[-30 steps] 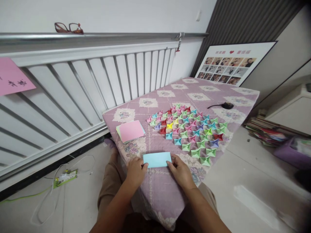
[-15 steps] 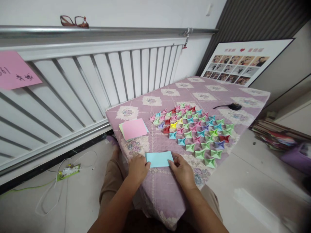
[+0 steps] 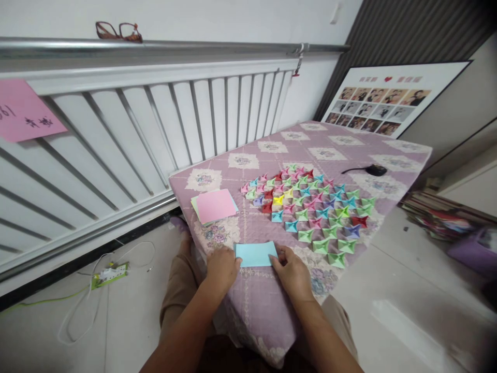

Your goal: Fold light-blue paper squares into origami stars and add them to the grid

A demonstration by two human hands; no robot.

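Observation:
A light blue sheet of paper, folded into a flat rectangle, is held low over the near part of the table. My left hand grips its left end, the thumb at the lower left corner. At the right end my right hand pinches it between thumb and fingers. Beyond and to the left lies a stack of coloured paper, pink on top. Several small folded paper shapes in green, pink, blue, red and yellow stand in rows past my right hand.
A purple flowered cloth covers the table. A black object with a short cord lies at its far right. The white radiator runs along the left side. A power strip with cables is on the floor.
Almost nothing differs. Both hands keep their hold on the blue paper, and the view has shifted very slightly.

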